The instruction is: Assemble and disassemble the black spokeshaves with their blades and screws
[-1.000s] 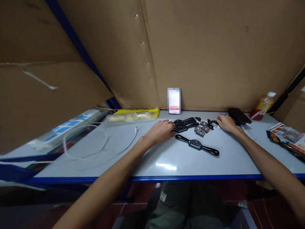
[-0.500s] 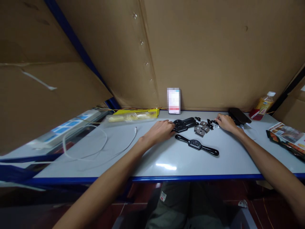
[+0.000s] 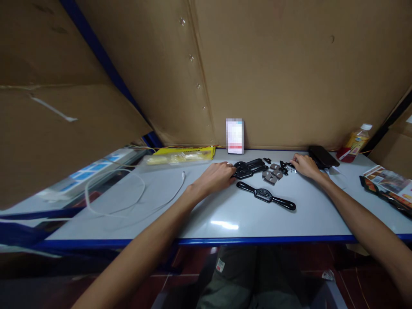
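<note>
My left hand [image 3: 220, 173] is closed around the left ends of several black spokeshave bodies [image 3: 247, 168] piled together; its fingertips are partly hidden. Closer to me, a single black spokeshave body [image 3: 264, 195] lies slantwise on the table, touched by neither hand. Several grey notched blades [image 3: 273, 174] are heaped to the right of the pile. My right hand [image 3: 304, 165] rests with curled fingers beside small black parts [image 3: 283, 165] and shiny screws [image 3: 291, 168]. What its fingers pinch, if anything, cannot be made out.
A phone [image 3: 234, 136] leans on the cardboard wall [image 3: 273, 77]. Left of it lies a plastic-wrapped yellow package [image 3: 180, 156], with a white cable [image 3: 154, 206] nearer. On the right are a dark case [image 3: 323, 156], a drink bottle [image 3: 354, 143] and a snack packet [image 3: 389, 186].
</note>
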`<state>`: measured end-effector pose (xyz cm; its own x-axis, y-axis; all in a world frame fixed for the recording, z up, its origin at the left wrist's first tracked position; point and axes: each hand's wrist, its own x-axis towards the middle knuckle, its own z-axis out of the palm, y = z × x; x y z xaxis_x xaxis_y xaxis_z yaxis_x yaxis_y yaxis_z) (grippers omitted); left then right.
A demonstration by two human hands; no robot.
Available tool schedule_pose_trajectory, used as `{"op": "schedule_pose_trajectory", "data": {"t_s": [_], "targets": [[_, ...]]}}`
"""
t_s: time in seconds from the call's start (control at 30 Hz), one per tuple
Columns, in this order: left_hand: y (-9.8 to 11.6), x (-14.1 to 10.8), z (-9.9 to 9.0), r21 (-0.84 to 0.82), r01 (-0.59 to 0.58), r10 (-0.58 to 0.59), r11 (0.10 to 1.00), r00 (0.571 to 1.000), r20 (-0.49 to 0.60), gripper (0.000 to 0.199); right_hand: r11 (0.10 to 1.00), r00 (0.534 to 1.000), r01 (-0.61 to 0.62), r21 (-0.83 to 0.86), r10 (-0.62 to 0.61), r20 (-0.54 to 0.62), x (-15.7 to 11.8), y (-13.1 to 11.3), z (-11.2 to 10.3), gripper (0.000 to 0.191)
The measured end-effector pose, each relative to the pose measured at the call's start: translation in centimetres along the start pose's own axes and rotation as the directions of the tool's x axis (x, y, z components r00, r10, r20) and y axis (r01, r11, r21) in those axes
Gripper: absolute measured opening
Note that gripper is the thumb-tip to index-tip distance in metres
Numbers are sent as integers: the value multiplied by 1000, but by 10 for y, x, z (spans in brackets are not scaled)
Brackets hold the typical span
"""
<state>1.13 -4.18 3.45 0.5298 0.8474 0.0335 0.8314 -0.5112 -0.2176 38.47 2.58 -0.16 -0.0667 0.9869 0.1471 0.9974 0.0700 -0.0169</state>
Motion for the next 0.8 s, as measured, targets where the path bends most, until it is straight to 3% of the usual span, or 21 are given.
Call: {"op": "schedule_pose_trajectory", "data": {"t_s": [0.1,0.2,0.33,0.4,0.5,0.63,0.8], "targets": [[3,-2,-3,-6,5,-5,1000,999,-44,20,1000,1000,-3,-2,3,0,0,0,0,32],[9,-3,-5,-83,-27,13,996,986,-165,22,1000,1000,7,2,-7,-6,-1,0,0,32],[22,-5,-3,-235,-270,199,934,937,-287,27,1000,1000,-7,14,7,-15,-2,-1,-2,31],[26,-5,0,-269,-368,290,890,913,-288,29,999,998,-38,22,39,-40,-4,-3,-7,31],[28,-3,6,-308,-410,349,859,907,-234,29,998,993,-43,41,47,-107,-11,-15,-17,28],[27,-2,12,-378,-410,358,830,912,-201,21,984,986,146,105,-137,-92,-32,-46,-26,24],[30,-3,10,-398,-410,358,821,912,-201,20,930,939,343,136,-333,-90,-62,-79,-25,27]]}}
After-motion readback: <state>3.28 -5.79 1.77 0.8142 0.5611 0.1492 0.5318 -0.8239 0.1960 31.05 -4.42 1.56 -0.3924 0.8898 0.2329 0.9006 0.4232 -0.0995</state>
